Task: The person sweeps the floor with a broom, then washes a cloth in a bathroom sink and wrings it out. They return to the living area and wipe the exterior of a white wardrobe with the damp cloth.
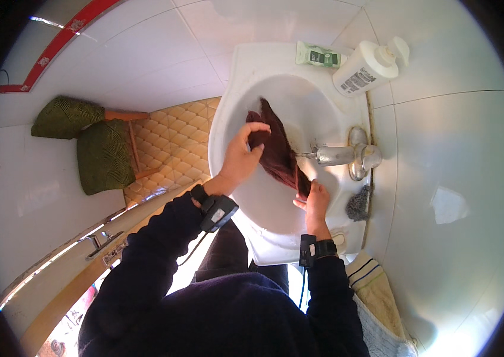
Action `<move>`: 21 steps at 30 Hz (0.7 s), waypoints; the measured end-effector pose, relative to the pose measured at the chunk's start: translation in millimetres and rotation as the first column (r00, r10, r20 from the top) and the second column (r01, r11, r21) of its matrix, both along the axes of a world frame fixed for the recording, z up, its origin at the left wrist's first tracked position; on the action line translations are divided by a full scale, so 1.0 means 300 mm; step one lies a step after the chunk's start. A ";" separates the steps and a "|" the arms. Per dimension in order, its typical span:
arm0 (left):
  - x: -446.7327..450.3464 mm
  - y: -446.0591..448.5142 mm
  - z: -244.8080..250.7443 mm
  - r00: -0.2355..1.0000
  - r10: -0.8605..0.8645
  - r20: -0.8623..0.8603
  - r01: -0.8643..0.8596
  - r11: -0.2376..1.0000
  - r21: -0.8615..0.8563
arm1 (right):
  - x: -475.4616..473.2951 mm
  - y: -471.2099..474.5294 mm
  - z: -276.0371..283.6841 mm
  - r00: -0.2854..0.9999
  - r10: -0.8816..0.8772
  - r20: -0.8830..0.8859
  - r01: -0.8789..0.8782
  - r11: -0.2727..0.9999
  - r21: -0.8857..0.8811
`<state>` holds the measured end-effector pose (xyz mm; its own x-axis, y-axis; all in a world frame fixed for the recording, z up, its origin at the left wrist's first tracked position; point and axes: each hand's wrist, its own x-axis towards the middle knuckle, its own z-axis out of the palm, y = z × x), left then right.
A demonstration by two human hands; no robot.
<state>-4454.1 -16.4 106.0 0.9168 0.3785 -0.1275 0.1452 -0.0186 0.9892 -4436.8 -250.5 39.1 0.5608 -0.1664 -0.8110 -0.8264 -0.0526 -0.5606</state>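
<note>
A dark maroon cloth (pixel 278 154) stretches across the inside of the white washbasin (pixel 252 218), slanting from upper left to lower right. My left hand (pixel 245 154) grips its upper left part, with thumb and fingers curled on the fabric. The lower end is pinched in my right hand (pixel 315 201). Just right of the cloth's middle is the metal faucet (pixel 336 156), whose spout points over the bowl; a thin stream seems to run from it onto the cloth. Both wrists wear straps with small black devices.
A white pump bottle (pixel 363 67) and a green-and-white tube (pixel 318 56) lie on the basin's far rim. A grey scouring pad (pixel 358 204) sits below the faucet, near a soap bar (pixel 339 238). Towels (pixel 383 299) hang at lower right. A green-cushioned chair (pixel 104 156) is at left, beside the door handle (pixel 98 244).
</note>
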 end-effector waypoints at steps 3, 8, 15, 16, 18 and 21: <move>0.035 0.012 0.034 0.999 0.042 -0.012 -0.044 0.935 -0.352 | -0.039 0.003 0.012 0.790 0.612 0.037 -0.533 0.715 -0.452; 0.023 -0.028 0.100 0.946 -0.307 -0.102 0.161 0.720 -0.675 | -0.014 0.094 0.048 0.546 0.608 0.577 -0.475 0.792 -0.384; 0.002 0.028 0.188 0.802 -0.591 -0.082 0.564 0.796 -0.218 | 0.050 0.103 0.134 0.314 0.761 0.568 -0.656 0.606 -0.450; 0.009 0.054 0.204 0.844 -0.506 -0.177 0.485 0.861 -0.151 | 0.053 0.084 0.156 0.334 0.773 0.539 -0.616 0.612 -0.496; 0.045 0.105 0.229 0.929 -0.359 -0.092 0.354 0.933 -0.061 | 0.058 0.041 0.218 0.474 0.724 0.502 -0.555 0.687 -0.468; 0.105 0.146 0.256 0.969 -0.246 0.012 0.246 0.964 -0.105 | 0.060 -0.015 0.330 0.668 0.475 0.573 -0.403 0.878 -0.259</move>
